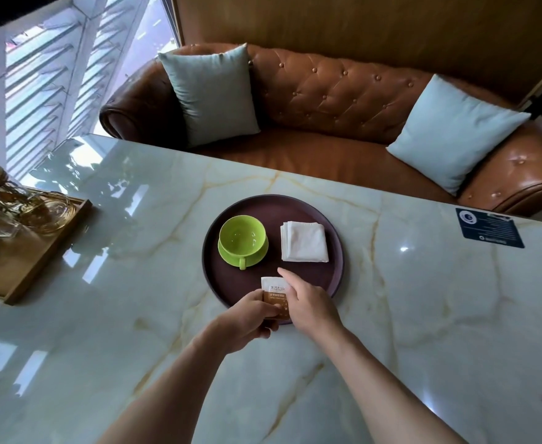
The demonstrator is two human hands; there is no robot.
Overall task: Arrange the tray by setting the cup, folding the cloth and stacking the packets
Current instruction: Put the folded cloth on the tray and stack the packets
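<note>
Fingers (268, 310) of your left hand (250, 318) pinch the packets (274, 294), right hand (308, 304) pressing on top (index extended), so cup (242, 235) and folded cloth (304, 241) look settled on the tray (335, 283), only stacking remains.

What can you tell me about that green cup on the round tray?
The cup is bright lime green, glossy like glazed ceramic, wide and shallow, and looks empty. It stands upright on a matching green saucer, its small handle pointing toward the person. Both sit on the left half of the dark round tray, apart from the folded white cloth to its right. Neither hand touches it; the hands are nearer, at the packets.
</note>
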